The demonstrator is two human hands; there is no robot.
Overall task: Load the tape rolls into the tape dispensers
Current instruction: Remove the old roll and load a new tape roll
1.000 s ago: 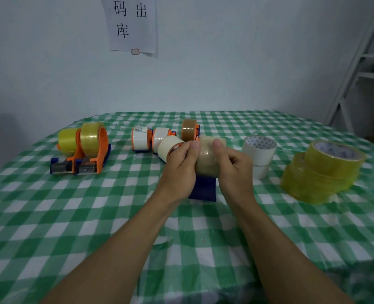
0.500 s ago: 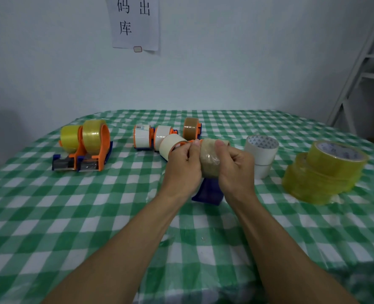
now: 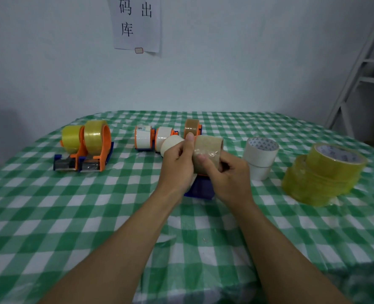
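- The left hand (image 3: 177, 165) and right hand (image 3: 227, 178) meet above the middle of the surface (image 3: 50, 216), and both grip one brown tape roll (image 3: 210, 148).
- The left hand's fingers are curled, and its thumb stands upright against the roll's left edge.
- The right hand wraps the roll's right side. Its thumb lies across the near face and its fingers curl round behind.
- The roll stands on edge, held over a blue dispenser (image 3: 200, 190) that shows just below the two hands. I cannot tell whether the roll is seated on it.
- A cream roll (image 3: 170, 142) peeks out just behind the left hand.
- Farther back stand two dispensers with white rolls (image 3: 143, 138) and one with a brown roll (image 3: 191, 127).
- At the far left, two orange dispensers carrying yellow rolls (image 3: 87, 148) stand side by side.
- To the right of the hands, two white rolls (image 3: 260, 156) sit stacked, and farther right is a stack of yellow rolls (image 3: 322, 176).
- A green-and-white checked cloth covers the surface.
- A paper sign (image 3: 136, 23) hangs on the wall behind it.
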